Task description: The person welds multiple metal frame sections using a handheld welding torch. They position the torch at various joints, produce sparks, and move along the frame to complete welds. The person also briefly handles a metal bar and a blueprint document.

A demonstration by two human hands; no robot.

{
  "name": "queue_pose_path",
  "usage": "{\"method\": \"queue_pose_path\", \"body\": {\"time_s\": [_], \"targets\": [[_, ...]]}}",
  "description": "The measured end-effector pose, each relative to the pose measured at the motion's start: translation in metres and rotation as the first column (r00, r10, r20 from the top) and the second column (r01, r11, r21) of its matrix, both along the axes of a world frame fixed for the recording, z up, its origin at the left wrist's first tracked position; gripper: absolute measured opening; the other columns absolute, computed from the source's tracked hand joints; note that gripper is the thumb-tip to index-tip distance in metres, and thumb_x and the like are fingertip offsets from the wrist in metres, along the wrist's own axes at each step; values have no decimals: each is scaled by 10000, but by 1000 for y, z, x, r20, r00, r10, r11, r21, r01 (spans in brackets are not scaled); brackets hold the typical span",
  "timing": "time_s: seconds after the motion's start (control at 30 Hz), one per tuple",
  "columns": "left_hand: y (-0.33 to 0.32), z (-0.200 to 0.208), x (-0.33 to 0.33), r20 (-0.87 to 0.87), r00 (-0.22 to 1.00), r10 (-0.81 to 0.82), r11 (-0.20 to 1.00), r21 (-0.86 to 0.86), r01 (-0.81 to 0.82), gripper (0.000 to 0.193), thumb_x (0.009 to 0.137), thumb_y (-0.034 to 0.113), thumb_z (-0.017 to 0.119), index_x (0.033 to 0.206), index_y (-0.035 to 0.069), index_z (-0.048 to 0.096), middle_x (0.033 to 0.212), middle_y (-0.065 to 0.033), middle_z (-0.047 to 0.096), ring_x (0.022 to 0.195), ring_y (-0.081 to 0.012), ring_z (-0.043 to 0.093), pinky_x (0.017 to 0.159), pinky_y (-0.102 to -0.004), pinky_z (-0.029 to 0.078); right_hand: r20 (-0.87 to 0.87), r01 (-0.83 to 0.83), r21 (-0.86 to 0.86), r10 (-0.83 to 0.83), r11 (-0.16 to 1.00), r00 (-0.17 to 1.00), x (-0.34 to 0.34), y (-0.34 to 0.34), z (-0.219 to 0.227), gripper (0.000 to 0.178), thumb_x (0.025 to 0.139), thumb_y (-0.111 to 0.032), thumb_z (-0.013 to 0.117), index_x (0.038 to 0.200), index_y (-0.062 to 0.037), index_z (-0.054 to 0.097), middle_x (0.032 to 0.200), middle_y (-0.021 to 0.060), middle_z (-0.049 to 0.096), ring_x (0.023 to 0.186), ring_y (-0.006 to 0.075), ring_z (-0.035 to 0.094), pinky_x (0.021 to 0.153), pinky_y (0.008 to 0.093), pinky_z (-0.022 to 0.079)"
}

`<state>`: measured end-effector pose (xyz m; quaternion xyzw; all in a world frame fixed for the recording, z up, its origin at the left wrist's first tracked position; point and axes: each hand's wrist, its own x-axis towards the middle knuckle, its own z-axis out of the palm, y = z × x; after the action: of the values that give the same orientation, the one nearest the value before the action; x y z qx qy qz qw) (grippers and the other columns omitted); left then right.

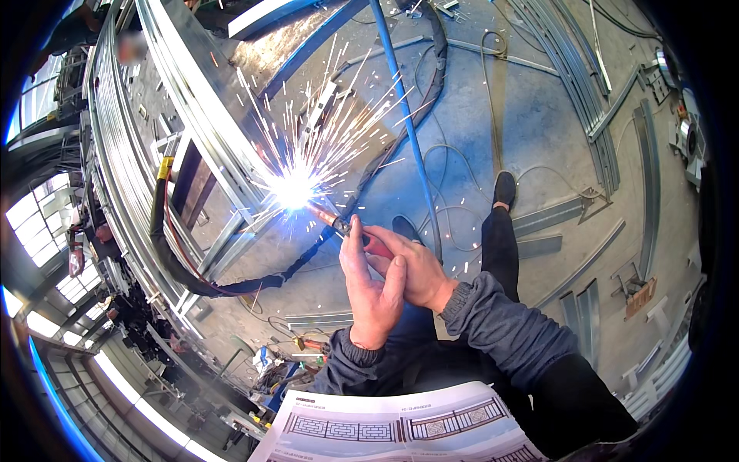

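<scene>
My right hand (416,269) and left hand (369,289) both grip the welding torch (346,227); its tip sparks at the metal frame (223,154), mid-weld, joint unfinished I judge.

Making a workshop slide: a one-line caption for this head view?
Both hands, left and right, grip a welding torch sparking against a metal frame.

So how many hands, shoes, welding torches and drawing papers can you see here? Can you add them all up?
Hands: 2, the left hand and the right hand, both gripping the torch
Shoes: 2, one shoe and the other shoe
Welding torches: 1, the welding torch, sparking at the metal frame
Drawing papers: 1, the drawing sheet
Total: 6
</scene>
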<state>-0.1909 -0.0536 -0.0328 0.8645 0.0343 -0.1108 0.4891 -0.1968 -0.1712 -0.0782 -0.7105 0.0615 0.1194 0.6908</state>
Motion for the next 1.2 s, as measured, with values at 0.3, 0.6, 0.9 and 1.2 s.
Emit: {"method": "queue_pose_path", "body": {"time_s": [0.3,0.6,0.9,1.2], "targets": [[1,-2,-2,-81,996,32,998,-56,-37,893,974,182,786,1714,-50,345,1661,-268,466,1517,-406,473,1274,-487,370,3,0,-18,0,1000,1000,0,-1,-4,531,1070,-325,740,1521,-89,589,1307,142,779,1143,383,763,907,458,623],[3,-4,-2,-60,998,-31,999,-17,30,875,1021,57,730,1759,-17,266,1779,-170,363,1582,-258,425,1307,-404,357,-40,-32,-14,31,999,999,0,0,-6,519,1053,-220,767,1525,-75,606,1308,163,775,1162,362,780,910,448,630],[3,-6,0,-91,995,-33,999,-42,29,882,1024,28,719,1768,-4,247,1780,-152,357,1556,-243,443,1290,-400,384,19,36,-29,-35,999,999,1,-1,-7,531,1044,-246,778,1523,-90,609,1278,152,785,1113,371,791,882,450,634],[0,-5,-2,-62,998,0,996,-84,-5,892,1015,13,716,1771,-1,243,1753,-155,382,1491,-228,484,1268,-390,401,20,-8,-19,8,1000,1000,2,-2,-7,543,1034,-233,777,1528,-86,606,1282,160,786,1127,361,798,900,432,642]]}}
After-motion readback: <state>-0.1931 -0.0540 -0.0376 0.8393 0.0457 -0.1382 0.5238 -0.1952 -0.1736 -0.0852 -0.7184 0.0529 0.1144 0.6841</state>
